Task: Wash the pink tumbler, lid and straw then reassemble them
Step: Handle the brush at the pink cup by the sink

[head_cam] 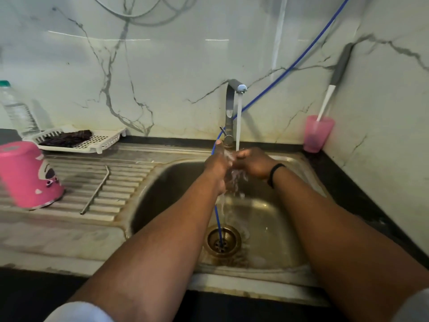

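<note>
Both forearms reach over the sink (162,182). At far left the pink tumbler (27,175) stands upside down on the drainboard, the metal straw (96,189) lying just beside it. Under the running tap (233,105), the left hand (217,166) and right hand (254,163) meet in the water; whether they hold anything, I cannot tell.

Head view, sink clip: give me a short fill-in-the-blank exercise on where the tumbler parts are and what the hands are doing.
1. The pink tumbler stands ____ on the drainboard.
2. The metal straw lies on the drainboard to the ____ of the tumbler.
3. Both hands, left hand and right hand, meet under water running from the ____.
4. A blue hose runs down into the sink's ____.

Missing words: upside down; right; tap; drain
</note>
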